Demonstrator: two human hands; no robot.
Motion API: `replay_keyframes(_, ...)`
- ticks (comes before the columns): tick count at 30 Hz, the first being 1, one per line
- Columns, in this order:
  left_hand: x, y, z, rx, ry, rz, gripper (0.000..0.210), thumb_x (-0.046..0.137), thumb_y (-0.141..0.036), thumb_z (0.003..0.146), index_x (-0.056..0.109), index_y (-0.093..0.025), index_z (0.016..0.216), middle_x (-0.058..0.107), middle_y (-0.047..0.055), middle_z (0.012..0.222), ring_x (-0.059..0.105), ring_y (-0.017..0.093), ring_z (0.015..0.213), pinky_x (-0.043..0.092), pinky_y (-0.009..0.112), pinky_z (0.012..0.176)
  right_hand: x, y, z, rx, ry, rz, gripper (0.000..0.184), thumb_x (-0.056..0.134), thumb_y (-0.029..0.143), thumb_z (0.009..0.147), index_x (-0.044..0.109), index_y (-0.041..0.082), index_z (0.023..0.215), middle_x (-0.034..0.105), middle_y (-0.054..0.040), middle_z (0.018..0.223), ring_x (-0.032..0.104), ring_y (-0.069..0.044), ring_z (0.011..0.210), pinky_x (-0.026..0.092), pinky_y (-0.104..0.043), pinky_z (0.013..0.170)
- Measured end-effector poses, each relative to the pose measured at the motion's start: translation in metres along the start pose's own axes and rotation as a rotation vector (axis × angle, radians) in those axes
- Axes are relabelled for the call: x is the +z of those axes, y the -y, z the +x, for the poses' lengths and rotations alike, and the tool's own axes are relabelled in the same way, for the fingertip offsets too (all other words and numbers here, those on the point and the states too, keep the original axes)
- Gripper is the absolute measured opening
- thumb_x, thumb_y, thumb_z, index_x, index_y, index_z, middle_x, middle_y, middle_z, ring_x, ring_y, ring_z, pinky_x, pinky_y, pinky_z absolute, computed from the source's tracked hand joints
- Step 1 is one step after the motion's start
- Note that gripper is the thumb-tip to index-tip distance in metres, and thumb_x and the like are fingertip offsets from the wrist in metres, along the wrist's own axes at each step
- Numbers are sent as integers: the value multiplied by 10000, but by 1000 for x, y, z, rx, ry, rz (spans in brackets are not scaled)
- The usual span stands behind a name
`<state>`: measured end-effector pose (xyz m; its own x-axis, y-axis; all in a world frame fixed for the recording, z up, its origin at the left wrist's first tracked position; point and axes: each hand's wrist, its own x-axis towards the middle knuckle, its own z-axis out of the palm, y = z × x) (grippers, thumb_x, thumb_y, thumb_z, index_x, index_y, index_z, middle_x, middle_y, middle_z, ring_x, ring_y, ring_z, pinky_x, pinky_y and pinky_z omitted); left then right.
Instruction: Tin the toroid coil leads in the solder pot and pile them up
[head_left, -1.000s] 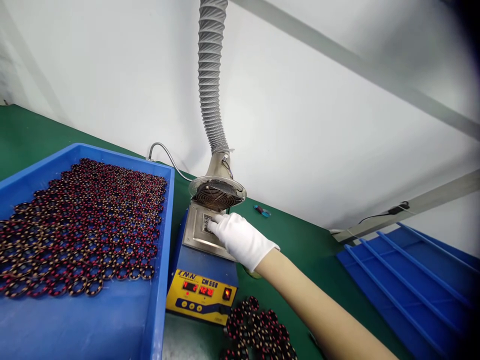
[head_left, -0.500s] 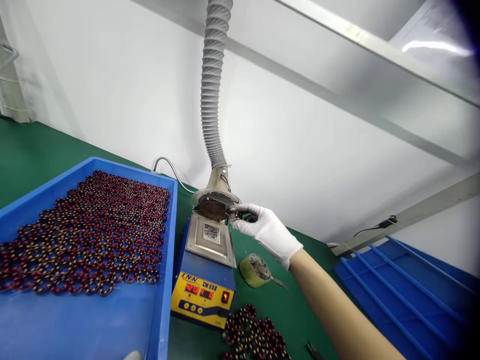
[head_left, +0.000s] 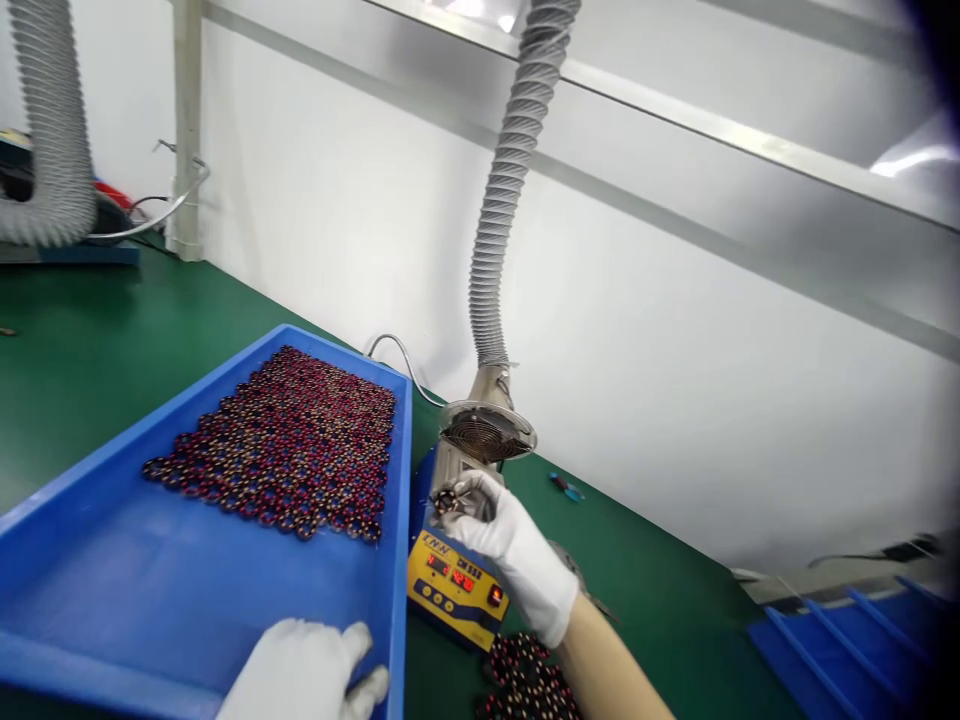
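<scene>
My right hand (head_left: 487,520), in a white glove, pinches a small ring-shaped coil (head_left: 445,501) wound with copper and red spots. It hangs in front of the blue and yellow solder pot (head_left: 457,590) with a red digital display, hiding much of the pot's top. My left hand (head_left: 307,665), gloved too, is over the near right part of the blue tray (head_left: 187,560); thumb and fingers are apart, with nothing in them. Rows of similar coils (head_left: 300,440) fill the tray's far part. A loose pile of coils (head_left: 529,680) lies right of the pot's front.
A round fume hood (head_left: 487,408) on a grey ribbed hose (head_left: 499,220) hangs low above the pot. Behind my right wrist, a tin (head_left: 566,560) is partly hidden. Cutters (head_left: 566,487) lie near the wall. Blue trays (head_left: 832,650) stand at right.
My right hand has come from beside the hood, toward me, to the pot's front, holding the coil. My left hand has entered over the tray. The view has swung left.
</scene>
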<state>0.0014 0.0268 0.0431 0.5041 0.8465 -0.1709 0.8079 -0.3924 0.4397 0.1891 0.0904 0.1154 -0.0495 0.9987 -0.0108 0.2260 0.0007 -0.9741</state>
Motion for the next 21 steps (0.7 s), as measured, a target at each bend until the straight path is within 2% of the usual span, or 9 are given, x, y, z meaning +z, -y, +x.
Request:
replay_keyframes(2, -3, 0, -3, 44, -62, -15, 292, 381, -329, 866, 642, -222, 944, 722, 91, 790, 669, 311, 741, 502, 460, 687, 31, -22, 3, -107, 99, -149, 329, 663, 232, 606, 477, 232, 877, 599, -3, 857, 590, -127, 670, 497, -268, 656)
replay_keyframes(4, -3, 2, -4, 64, -96, -28, 279, 397, -341, 862, 643, -212, 893, 718, 98, 755, 671, 307, 717, 504, 441, 665, 61, -40, 7, -208, 263, -610, 287, 600, 198, 694, 515, 218, 967, 626, -27, 944, 606, -132, 769, 489, -251, 709)
replay_keyframes(6, -3, 3, -5, 64, -111, -48, 277, 409, -358, 856, 642, -209, 853, 717, 99, 742, 674, 304, 710, 506, 422, 651, 87, -51, 12, -264, 386, -1021, 160, 612, 201, 702, 609, 193, 862, 663, -43, 875, 611, -174, 804, 476, -289, 746)
replay_keyframes(9, -6, 5, -8, 67, -132, -86, 285, 415, -374, 853, 648, -213, 823, 723, 97, 752, 678, 309, 708, 504, 414, 636, 114, -58, 22, -280, 453, -1241, 88, 664, 209, 655, 682, 142, 710, 678, -118, 793, 605, -273, 809, 461, -392, 734)
replay_keyframes(11, -9, 6, -9, 74, -144, -110, 280, 428, -382, 846, 654, -220, 817, 727, 94, 753, 679, 315, 700, 502, 409, 621, 124, -57, 27, -309, 451, -1325, 126, 651, 215, 673, 700, 108, 720, 665, -178, 885, 581, -322, 882, 447, -432, 742)
replay_keyframes(14, -15, 7, -12, 77, -162, -135, 269, 446, -402, 838, 660, -240, 822, 730, 79, 766, 681, 307, 703, 494, 377, 603, 128, -50, 28, -361, 395, -1388, 197, 632, 224, 697, 703, 79, 810, 580, -240, 1115, 512, -378, 1014, 415, -484, 794)
replay_keyframes(16, -16, 8, -13, 70, -171, -150, 283, 436, -427, 845, 663, -260, 820, 731, 58, 766, 681, 291, 715, 488, 353, 602, 121, -40, 24, -383, 361, -1386, 257, 630, 216, 697, 685, 106, 923, 536, -222, 1206, 495, -375, 1046, 410, -486, 812)
replay_keyframes(18, -16, 9, -14, 60, -175, -164, 290, 420, -442, 854, 663, -284, 837, 729, 38, 772, 678, 276, 735, 484, 348, 621, 105, -27, 15, -388, 322, -1373, 322, 590, 215, 738, 635, 168, 1054, 533, -170, 1237, 495, -337, 1054, 410, -464, 827)
replay_keyframes(21, -15, 9, -14, 52, -170, -180, 289, 409, -450, 861, 653, -303, 907, 726, 28, 829, 665, 271, 788, 479, 371, 686, 62, -13, -11, -374, 158, -1282, 309, 470, 196, 834, 588, 239, 1116, 582, -87, 1182, 520, -248, 1025, 407, -397, 862)
